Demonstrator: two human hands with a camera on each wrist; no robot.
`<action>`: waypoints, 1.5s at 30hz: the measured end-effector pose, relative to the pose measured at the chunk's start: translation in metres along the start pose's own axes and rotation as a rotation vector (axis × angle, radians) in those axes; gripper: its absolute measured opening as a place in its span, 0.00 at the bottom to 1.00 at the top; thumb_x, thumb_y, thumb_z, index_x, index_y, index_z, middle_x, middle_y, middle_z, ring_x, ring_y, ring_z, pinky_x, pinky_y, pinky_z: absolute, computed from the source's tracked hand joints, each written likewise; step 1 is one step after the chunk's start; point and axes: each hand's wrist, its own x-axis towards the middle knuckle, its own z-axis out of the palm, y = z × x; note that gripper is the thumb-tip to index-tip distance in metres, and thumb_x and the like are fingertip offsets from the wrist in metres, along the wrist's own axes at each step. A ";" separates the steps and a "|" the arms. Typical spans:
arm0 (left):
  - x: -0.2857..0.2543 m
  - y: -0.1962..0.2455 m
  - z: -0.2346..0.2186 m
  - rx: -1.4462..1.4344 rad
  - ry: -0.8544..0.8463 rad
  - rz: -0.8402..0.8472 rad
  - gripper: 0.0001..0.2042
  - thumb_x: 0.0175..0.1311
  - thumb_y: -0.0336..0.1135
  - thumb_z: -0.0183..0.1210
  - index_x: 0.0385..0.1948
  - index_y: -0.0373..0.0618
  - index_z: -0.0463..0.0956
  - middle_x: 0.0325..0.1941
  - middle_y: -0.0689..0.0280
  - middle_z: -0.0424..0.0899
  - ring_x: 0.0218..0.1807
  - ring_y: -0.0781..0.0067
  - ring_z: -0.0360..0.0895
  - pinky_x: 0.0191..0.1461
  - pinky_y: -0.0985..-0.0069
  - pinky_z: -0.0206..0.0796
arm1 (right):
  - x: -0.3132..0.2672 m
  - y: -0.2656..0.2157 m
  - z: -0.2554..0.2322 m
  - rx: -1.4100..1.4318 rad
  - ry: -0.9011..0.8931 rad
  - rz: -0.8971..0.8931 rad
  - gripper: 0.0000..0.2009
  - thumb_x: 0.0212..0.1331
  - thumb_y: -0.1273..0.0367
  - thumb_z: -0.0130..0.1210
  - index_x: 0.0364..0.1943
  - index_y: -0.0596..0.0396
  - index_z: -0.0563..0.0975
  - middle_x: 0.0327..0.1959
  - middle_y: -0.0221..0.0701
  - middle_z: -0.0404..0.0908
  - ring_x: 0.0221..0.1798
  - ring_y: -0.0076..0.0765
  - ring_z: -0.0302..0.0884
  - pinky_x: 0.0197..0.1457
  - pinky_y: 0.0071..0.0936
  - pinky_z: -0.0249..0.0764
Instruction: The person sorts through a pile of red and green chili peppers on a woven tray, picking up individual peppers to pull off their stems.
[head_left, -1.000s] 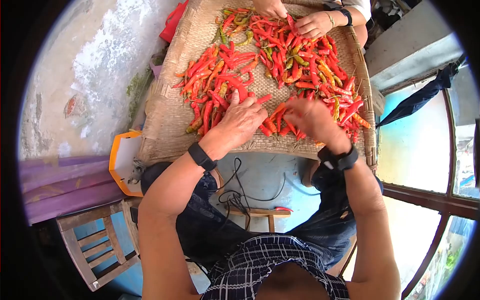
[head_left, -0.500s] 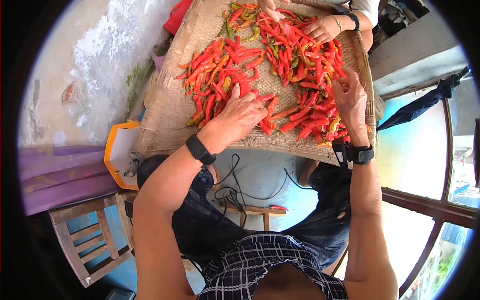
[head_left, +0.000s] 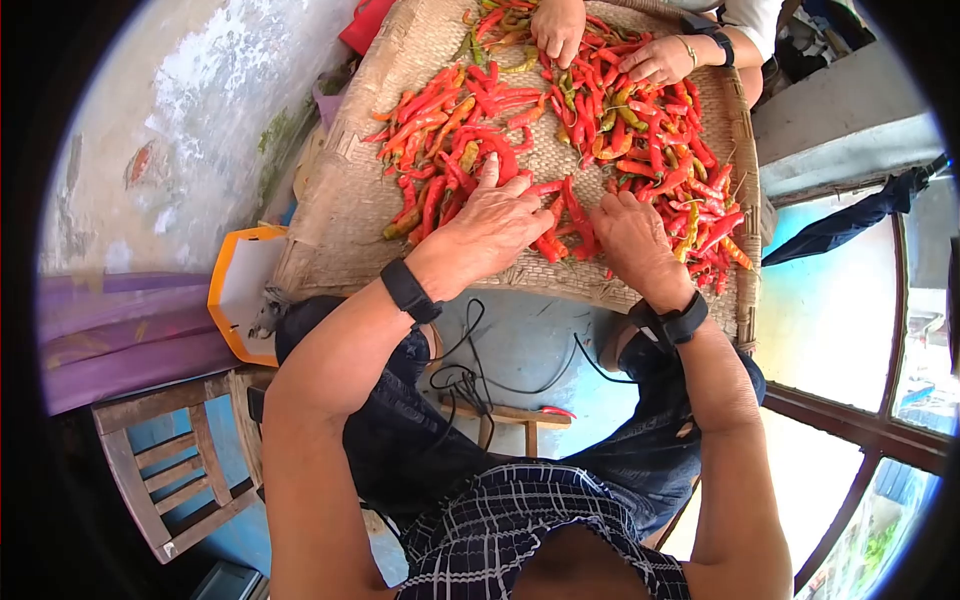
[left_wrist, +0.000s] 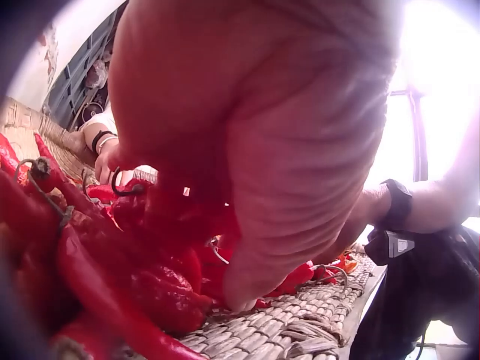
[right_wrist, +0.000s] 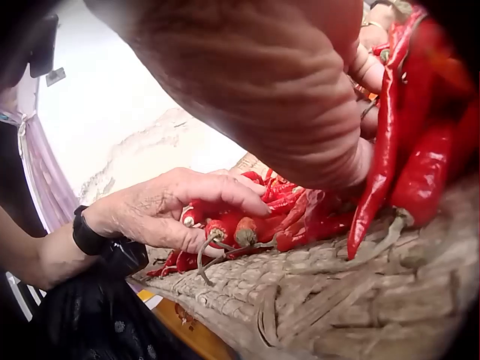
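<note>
A wide woven tray (head_left: 330, 240) carries red, orange and greenish chili peppers in two main heaps. Over the near end of the left heap (head_left: 430, 120), my left hand (head_left: 485, 225) holds several red chili peppers (right_wrist: 225, 229), whose stems poke out between thumb and finger in the right wrist view. My right hand (head_left: 635, 240) is at the near left edge of the right heap (head_left: 700, 190), fingers bent down among the peppers. A long red pepper (head_left: 577, 215) lies just left of its fingertips. I cannot tell whether those fingers pinch a pepper.
Across the tray, another person's hands (head_left: 655, 60) work among the far peppers. A wall (head_left: 180, 130) stands to the left and windows (head_left: 820, 290) to the right. Below lie a black cable (head_left: 465, 385), a wooden stool (head_left: 520, 415) and an orange-rimmed container (head_left: 245, 295).
My right hand swung out to the right side of its heap, then came back left to the heap's near edge. My left hand stays almost in place. The other person's hands shift among the far peppers.
</note>
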 end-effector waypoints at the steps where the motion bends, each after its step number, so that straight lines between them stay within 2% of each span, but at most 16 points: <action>1: -0.001 -0.001 0.001 0.002 0.009 0.010 0.10 0.53 0.26 0.52 0.38 0.45 0.72 0.41 0.60 0.76 0.59 0.55 0.65 0.63 0.36 0.46 | 0.000 0.002 0.004 0.036 0.027 0.008 0.09 0.44 0.76 0.53 0.32 0.56 0.77 0.37 0.35 0.74 0.46 0.41 0.73 0.46 0.35 0.72; 10: 0.002 0.004 -0.009 -0.120 -0.073 -0.057 0.22 0.52 0.36 0.60 0.50 0.44 0.69 0.49 0.61 0.75 0.61 0.56 0.62 0.66 0.43 0.45 | 0.000 0.013 -0.025 0.799 0.309 0.221 0.07 0.46 0.76 0.54 0.32 0.60 0.73 0.27 0.44 0.75 0.33 0.50 0.76 0.35 0.38 0.72; 16: 0.007 0.007 -0.027 -0.507 0.074 -0.150 0.33 0.50 0.48 0.64 0.56 0.43 0.63 0.52 0.57 0.74 0.60 0.56 0.64 0.67 0.48 0.42 | 0.005 0.013 -0.019 1.115 0.170 0.325 0.11 0.53 0.69 0.62 0.33 0.59 0.73 0.21 0.26 0.70 0.25 0.19 0.66 0.29 0.23 0.67; 17: 0.007 0.008 -0.020 -0.414 0.272 -0.111 0.28 0.55 0.46 0.62 0.53 0.40 0.65 0.45 0.56 0.78 0.53 0.57 0.72 0.60 0.55 0.56 | 0.006 0.008 -0.017 1.302 0.187 0.328 0.10 0.53 0.69 0.63 0.32 0.59 0.73 0.21 0.24 0.70 0.25 0.18 0.65 0.28 0.22 0.66; 18: 0.010 0.009 -0.023 -0.413 0.272 -0.113 0.28 0.55 0.46 0.62 0.53 0.40 0.65 0.45 0.56 0.78 0.53 0.57 0.72 0.60 0.55 0.56 | 0.006 0.003 -0.018 1.490 0.202 0.328 0.09 0.53 0.70 0.63 0.31 0.58 0.73 0.21 0.22 0.71 0.25 0.16 0.65 0.28 0.20 0.66; 20: 0.016 0.011 -0.032 -0.833 0.127 -0.237 0.21 0.59 0.41 0.59 0.49 0.37 0.67 0.36 0.55 0.81 0.41 0.59 0.79 0.47 0.65 0.68 | 0.006 -0.001 -0.022 1.424 0.190 0.311 0.09 0.53 0.70 0.63 0.30 0.57 0.74 0.21 0.20 0.70 0.25 0.14 0.63 0.28 0.18 0.65; 21: 0.016 0.012 -0.027 -0.810 0.287 -0.152 0.14 0.61 0.36 0.56 0.42 0.35 0.70 0.28 0.56 0.81 0.31 0.60 0.80 0.35 0.69 0.69 | 0.006 -0.002 -0.022 1.372 0.128 0.293 0.09 0.53 0.70 0.63 0.31 0.58 0.73 0.21 0.20 0.71 0.26 0.14 0.64 0.28 0.17 0.66; 26: 0.015 0.006 -0.019 -0.754 0.285 -0.209 0.10 0.59 0.33 0.57 0.36 0.36 0.71 0.27 0.56 0.81 0.30 0.61 0.80 0.34 0.70 0.70 | 0.004 0.001 -0.023 1.516 0.000 0.276 0.06 0.58 0.71 0.57 0.35 0.58 0.74 0.24 0.22 0.75 0.27 0.15 0.70 0.30 0.18 0.70; 29: 0.016 0.006 -0.023 -0.769 0.347 -0.248 0.08 0.58 0.31 0.57 0.33 0.36 0.71 0.25 0.58 0.80 0.29 0.63 0.80 0.33 0.71 0.69 | 0.005 0.030 -0.021 1.553 0.174 0.451 0.07 0.61 0.69 0.54 0.37 0.58 0.75 0.28 0.27 0.77 0.24 0.16 0.71 0.30 0.16 0.71; 32: 0.018 0.001 -0.022 -0.850 0.412 -0.312 0.08 0.59 0.32 0.56 0.31 0.36 0.70 0.24 0.60 0.79 0.29 0.67 0.79 0.35 0.72 0.69 | 0.009 0.066 -0.006 1.896 0.727 0.637 0.09 0.61 0.68 0.54 0.40 0.60 0.74 0.29 0.29 0.78 0.25 0.19 0.72 0.28 0.15 0.69; 34: 0.021 -0.001 -0.021 -0.871 0.504 -0.343 0.09 0.59 0.33 0.56 0.31 0.36 0.70 0.25 0.60 0.78 0.29 0.71 0.78 0.36 0.73 0.68 | 0.006 0.070 -0.007 1.959 0.743 0.809 0.11 0.61 0.67 0.54 0.42 0.61 0.74 0.29 0.29 0.78 0.27 0.20 0.73 0.29 0.16 0.69; 35: 0.022 -0.002 -0.021 -0.896 0.491 -0.370 0.09 0.59 0.33 0.56 0.31 0.36 0.70 0.26 0.61 0.77 0.30 0.75 0.76 0.37 0.75 0.68 | 0.005 0.068 -0.004 1.959 0.746 0.809 0.11 0.61 0.67 0.54 0.42 0.61 0.74 0.29 0.29 0.78 0.27 0.20 0.73 0.29 0.16 0.69; 38: 0.025 -0.001 -0.021 -0.943 0.474 -0.388 0.09 0.60 0.34 0.56 0.32 0.36 0.70 0.25 0.62 0.77 0.31 0.77 0.75 0.37 0.76 0.67 | 0.002 0.020 -0.026 1.401 0.228 0.434 0.18 0.59 0.64 0.57 0.47 0.65 0.74 0.33 0.32 0.80 0.30 0.24 0.76 0.32 0.22 0.71; 39: 0.024 0.001 -0.022 -0.944 0.472 -0.391 0.09 0.60 0.34 0.56 0.32 0.36 0.70 0.25 0.62 0.77 0.31 0.77 0.75 0.37 0.76 0.67 | 0.005 0.005 -0.012 1.256 0.288 0.248 0.17 0.59 0.64 0.58 0.44 0.65 0.75 0.32 0.33 0.81 0.31 0.26 0.75 0.34 0.27 0.72; 44: 0.025 0.002 -0.005 -1.011 0.476 -0.279 0.09 0.61 0.34 0.54 0.33 0.36 0.70 0.24 0.62 0.77 0.28 0.78 0.74 0.36 0.77 0.68 | 0.003 -0.005 -0.029 1.140 -0.027 0.294 0.08 0.57 0.69 0.56 0.36 0.61 0.77 0.19 0.33 0.74 0.24 0.23 0.68 0.28 0.29 0.67; 45: 0.022 0.000 -0.015 -0.908 0.247 -0.336 0.11 0.60 0.35 0.55 0.38 0.36 0.70 0.33 0.59 0.79 0.34 0.71 0.76 0.42 0.73 0.69 | 0.002 0.008 -0.019 1.043 0.036 0.224 0.07 0.58 0.70 0.55 0.34 0.61 0.77 0.17 0.29 0.71 0.22 0.21 0.66 0.26 0.27 0.66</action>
